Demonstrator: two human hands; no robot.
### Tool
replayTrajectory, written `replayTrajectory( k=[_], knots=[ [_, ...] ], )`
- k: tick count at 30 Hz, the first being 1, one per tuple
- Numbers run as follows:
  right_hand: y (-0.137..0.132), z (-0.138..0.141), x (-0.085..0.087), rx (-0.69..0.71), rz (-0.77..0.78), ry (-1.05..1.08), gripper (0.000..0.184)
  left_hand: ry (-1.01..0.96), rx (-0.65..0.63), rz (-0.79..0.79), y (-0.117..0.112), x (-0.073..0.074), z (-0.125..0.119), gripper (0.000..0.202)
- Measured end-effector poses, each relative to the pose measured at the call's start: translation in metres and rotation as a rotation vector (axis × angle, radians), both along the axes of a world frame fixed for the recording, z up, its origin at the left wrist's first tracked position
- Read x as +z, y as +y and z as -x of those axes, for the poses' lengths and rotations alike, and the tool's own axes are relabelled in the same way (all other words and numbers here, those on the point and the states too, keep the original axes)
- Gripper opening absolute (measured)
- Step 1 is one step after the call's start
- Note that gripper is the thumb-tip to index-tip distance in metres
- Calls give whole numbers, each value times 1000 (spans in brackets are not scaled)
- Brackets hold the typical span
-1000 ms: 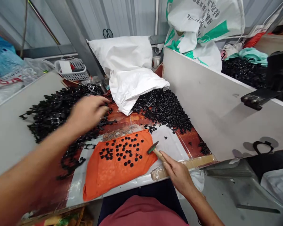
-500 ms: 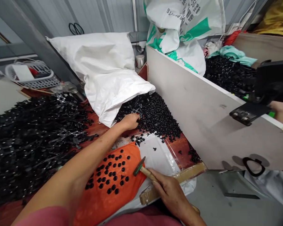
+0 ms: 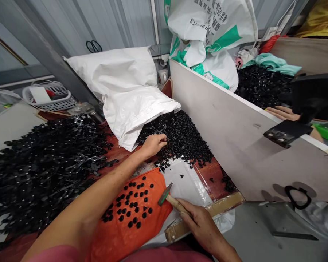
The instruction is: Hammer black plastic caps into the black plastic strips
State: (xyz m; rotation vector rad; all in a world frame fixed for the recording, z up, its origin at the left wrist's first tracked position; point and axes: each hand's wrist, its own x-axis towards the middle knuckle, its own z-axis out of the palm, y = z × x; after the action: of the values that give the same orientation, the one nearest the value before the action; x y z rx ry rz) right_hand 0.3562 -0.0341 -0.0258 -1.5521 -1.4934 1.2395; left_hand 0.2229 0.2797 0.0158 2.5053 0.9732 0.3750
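My right hand (image 3: 200, 222) is wrapped round the wooden handle of a small hammer (image 3: 175, 203), whose dark head with green paint lies over the edge of an orange cloth (image 3: 150, 233). Many small black round-headed plastic parts (image 3: 136, 209) are spread on that cloth. My left hand (image 3: 153, 145) is at the near left side of a heap of similar black parts (image 3: 190, 136), its fingers curled together; whatever they pinch is too small to make out. The heap spills from the mouth of a white woven sack (image 3: 136, 98).
On the left lies a large pile of black plastic pieces (image 3: 49, 160), with a plastic basket (image 3: 50, 96) behind. An upright board (image 3: 215, 116) stands on the right. Beyond it, another person's hand (image 3: 284, 112) is beside more black parts (image 3: 262, 85). A mug (image 3: 163, 76) stands behind the sack.
My left hand has shifted slightly at the heap, its fingers now drawn closer together. The hammer stays in my right hand. The other person's hand has come to the parts behind the board.
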Motion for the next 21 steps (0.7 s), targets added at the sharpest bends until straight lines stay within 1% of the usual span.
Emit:
replayTrajectory(
  k=[1,2,3,5,7,9,10,12,16,19,21],
  knots=[
    [0,0,-2,2,3,-2,47,-87,33,65,-1,3,2,9],
    [-1,0,-3,8,6,1,47,-200,76,161,-2,5,4,9],
    [-1,-1,-3,16,7,10,47,-332,126,285,-4,8,6,9],
    [0,-2,-4,27,4,41,47,-590,226,577,-8,12,8,17],
    [0,-3,-5,24,1,83,47,-748,298,834,-12,17,8,28],
    [0,-4,-6,8,4,121,48,-835,329,995,-15,21,7,34],
    [0,-4,-7,-4,8,134,48,-859,341,1032,-15,23,5,35],
    [0,-4,-8,-23,12,142,49,-892,365,1060,-16,24,1,33],
    [-1,-2,-5,-9,2,107,46,-968,405,1140,-16,31,-3,25],
    [-1,-1,-3,-6,5,71,46,-1026,416,1253,-25,43,7,14],
    [-1,-2,-3,-20,15,60,49,-1055,390,1317,-38,52,23,10]
  ],
)
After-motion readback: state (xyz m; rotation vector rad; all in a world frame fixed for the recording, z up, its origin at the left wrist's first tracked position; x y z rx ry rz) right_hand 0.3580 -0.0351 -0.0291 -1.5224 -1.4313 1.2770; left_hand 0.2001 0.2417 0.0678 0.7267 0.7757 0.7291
